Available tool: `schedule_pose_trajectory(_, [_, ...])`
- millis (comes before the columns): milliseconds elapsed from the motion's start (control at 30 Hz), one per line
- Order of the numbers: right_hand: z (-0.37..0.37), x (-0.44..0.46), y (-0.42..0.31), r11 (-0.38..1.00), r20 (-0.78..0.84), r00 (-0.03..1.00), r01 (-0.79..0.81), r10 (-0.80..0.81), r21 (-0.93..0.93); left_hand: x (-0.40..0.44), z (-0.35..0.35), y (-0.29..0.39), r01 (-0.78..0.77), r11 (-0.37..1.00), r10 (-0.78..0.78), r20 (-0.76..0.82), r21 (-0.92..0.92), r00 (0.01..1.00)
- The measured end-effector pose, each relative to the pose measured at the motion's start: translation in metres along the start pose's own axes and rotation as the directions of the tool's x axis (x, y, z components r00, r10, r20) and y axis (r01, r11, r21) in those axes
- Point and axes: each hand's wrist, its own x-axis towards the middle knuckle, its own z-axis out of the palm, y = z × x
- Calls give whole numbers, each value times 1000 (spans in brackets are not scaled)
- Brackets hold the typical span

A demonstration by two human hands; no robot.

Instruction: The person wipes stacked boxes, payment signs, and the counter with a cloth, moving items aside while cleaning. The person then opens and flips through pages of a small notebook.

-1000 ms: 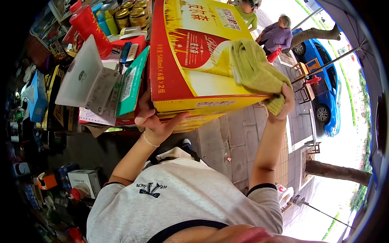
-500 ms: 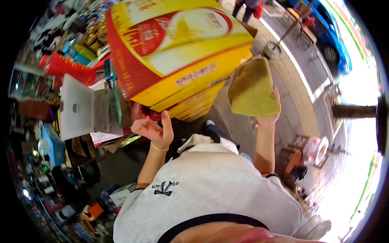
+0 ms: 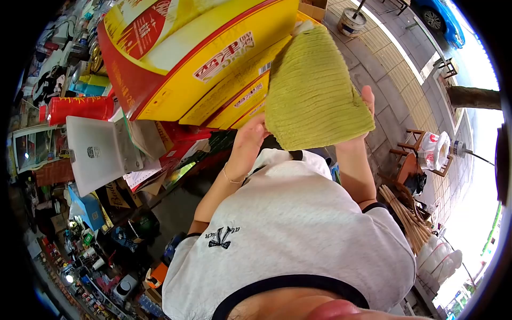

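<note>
A yellow-green ribbed cloth (image 3: 320,90), folded, hangs in front of me and partly covers the yellow cartons. My right hand (image 3: 353,148) holds it from behind at its lower right; the thumb sticks out past the edge and the other fingers are hidden. At the cloth's lower left edge, my left hand (image 3: 246,146) has its fingers closed on the border, their tips partly out of sight. Just beyond that hand rises a stack of yellow and red cartons (image 3: 224,58), the top one largest.
Left of the cartons are a translucent plastic box (image 3: 90,152), a red canister (image 3: 80,109) and crowded shelf goods. On the paved right side stand a bucket with a pole (image 3: 352,22), a wooden chair (image 3: 408,168) and a bundle of sticks (image 3: 402,216). A blue car (image 3: 445,24) is farther off.
My left hand has moved right, from beside the cartons to the cloth's edge. The cloth has come closer to my body's middle, and the view has shifted.
</note>
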Motion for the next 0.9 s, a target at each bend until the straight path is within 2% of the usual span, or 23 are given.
schedule_pose_trajectory(33, [1,0,4,1000,-5,1000,-3,3,6,1,4,3,39,989,-40,-11,-142,999])
schedule_pose_trajectory(67, [2,0,8,1000,-16,1000,4,-4,-18,2,1,2,12,982,-8,21,-186,1000])
schedule_pose_trajectory(133, [-12,-8,9,999,-29,1000,10,-11,-36,3,8,7,-38,988,28,-69,-151,997])
schedule_pose_trajectory(167, [-36,-22,5,912,23,977,206,-212,-354,5,10,9,-88,990,71,-149,-111,986])
schedule_pose_trajectory(200, [-49,-29,2,689,137,916,376,-378,-619,3,-1,1,-123,990,107,-194,-70,975])
schedule_pose_trajectory(233, [-35,-22,1,689,137,914,379,-381,-618,2,0,3,-120,990,105,-192,-69,976])
schedule_pose_trajectory(267, [-15,-13,-3,865,69,982,186,-174,-466,1,1,7,-117,993,117,-219,14,969])
schedule_pose_trajectory(300, [0,-5,-4,958,48,997,-41,57,-285,2,1,11,-115,988,137,-245,101,960])
schedule_pose_trajectory(333, [7,-4,-3,958,58,996,-43,62,-283,0,-6,9,-131,982,160,-223,140,962])
schedule_pose_trajectory(367, [14,-7,0,871,-225,974,-88,-27,-483,-1,-8,11,-137,980,168,-224,147,960])
schedule_pose_trajectory(400, [18,-9,1,745,-459,871,-189,-174,-640,-2,-8,13,-154,968,197,-218,199,956])
schedule_pose_trajectory(433, [20,-9,-4,742,-448,878,-188,-166,-643,-1,-8,15,-174,953,229,-209,250,951])
schedule_pose_trajectory(500, [22,-9,-19,406,-638,766,-561,-74,-721,-7,-17,14,-199,954,246,-201,225,948])
schedule_pose_trajectory(533, [20,-10,-21,376,-499,866,-471,25,-798,-11,-18,15,-159,956,196,-134,247,971])
schedule_pose_trajectory(567, [22,-5,-22,368,-490,871,-467,37,-804,-13,-21,16,-119,955,143,-70,271,987])
schedule_pose_trajectory(600, [28,1,-22,391,-320,941,-337,111,-856,-10,-24,17,-173,952,163,60,253,985])
schedule_pose_trajectory(633, [32,6,-21,425,-137,974,-203,181,-882,-10,-29,16,-176,924,151,98,339,984])
schedule_pose_trajectory(667, [27,3,-27,451,-226,950,-302,215,-840,-9,-26,16,-145,942,129,72,303,989])
schedule_pose_trajectory(700, [26,5,-26,439,-208,951,-291,229,-850,-9,-21,16,-120,957,111,50,266,993])
schedule_pose_trajectory(767, [25,7,-23,494,-303,943,-331,139,-804,-9,-21,13,-4,994,12,-73,106,997])
schedule_pose_trajectory(800, [23,6,-19,544,-427,899,-404,91,-735,-9,-20,15,17,998,-11,-86,68,996])
schedule_pose_trajectory(833, [18,8,-19,531,-415,904,-402,102,-746,-7,-19,19,38,999,-36,-97,28,995])
schedule_pose_trajectory(900, [6,9,-18,635,-413,898,-408,151,-656,0,-11,29,82,997,-80,-148,10,986])
